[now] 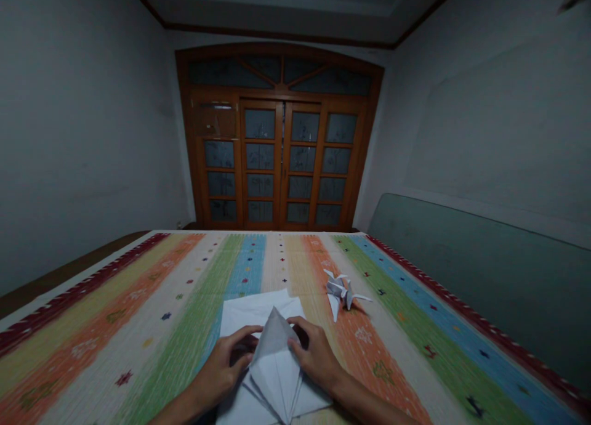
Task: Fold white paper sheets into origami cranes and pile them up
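You are gripping a folded white paper [274,366] in both hands, your left hand [221,366] and right hand [314,354] clasping its opposite sides as it sits on a striped cloth [406,376]. A paper crane [341,292] is standing just beside it, to the right, while glazed wooden doors [279,160] are closing off the room ahead.

The one view comes from a camera worn on the person's head, facing forward and tipped down. Close at the bottom edge are the left hand [221,366], the right hand [314,354] and the folded white paper [274,366]. Beyond lie the striped cloth [138,339] and, far off, the wooden glazed doors [279,160], rather dim to judge closely.
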`<state>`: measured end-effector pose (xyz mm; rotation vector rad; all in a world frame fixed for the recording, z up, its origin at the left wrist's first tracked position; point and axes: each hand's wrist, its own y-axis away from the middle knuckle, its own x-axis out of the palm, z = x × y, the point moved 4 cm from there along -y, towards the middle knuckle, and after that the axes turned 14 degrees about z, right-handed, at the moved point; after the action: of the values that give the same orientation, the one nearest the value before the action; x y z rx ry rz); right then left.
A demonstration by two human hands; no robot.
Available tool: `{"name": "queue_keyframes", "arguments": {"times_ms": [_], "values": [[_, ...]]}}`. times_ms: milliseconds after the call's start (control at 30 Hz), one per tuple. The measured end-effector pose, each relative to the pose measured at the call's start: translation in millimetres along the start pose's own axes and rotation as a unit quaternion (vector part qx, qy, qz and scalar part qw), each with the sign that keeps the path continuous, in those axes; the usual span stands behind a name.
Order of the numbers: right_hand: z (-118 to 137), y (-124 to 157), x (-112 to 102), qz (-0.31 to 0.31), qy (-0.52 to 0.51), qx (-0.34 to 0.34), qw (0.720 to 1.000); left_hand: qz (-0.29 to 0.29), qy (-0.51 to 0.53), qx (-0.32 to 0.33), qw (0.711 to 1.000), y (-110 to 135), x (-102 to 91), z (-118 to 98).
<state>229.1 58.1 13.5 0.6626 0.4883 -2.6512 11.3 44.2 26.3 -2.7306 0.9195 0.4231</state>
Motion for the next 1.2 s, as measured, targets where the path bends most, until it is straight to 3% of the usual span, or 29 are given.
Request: {"name": "queue_keyframes", "arguments": {"times_ms": [267,667,967,1200], "values": [[-2,0,0,0.003,-0.002,-0.001,1.000,0.015,0.027,0.021,0.999,-3,0.9,15],[-2,0,3,0.021,-0.021,-0.003,1.000,-0.005,-0.084,0.006,0.996,-5,5.9,11],[5,2,5,0.078,-0.051,-0.040,0.995,-0.028,-0.139,-0.005,0.990,-4,7.4,18],[0,3,6,0.150,-0.165,-0.058,0.973,-0.044,-0.168,0.012,0.985,-2,7.9,22]]}}
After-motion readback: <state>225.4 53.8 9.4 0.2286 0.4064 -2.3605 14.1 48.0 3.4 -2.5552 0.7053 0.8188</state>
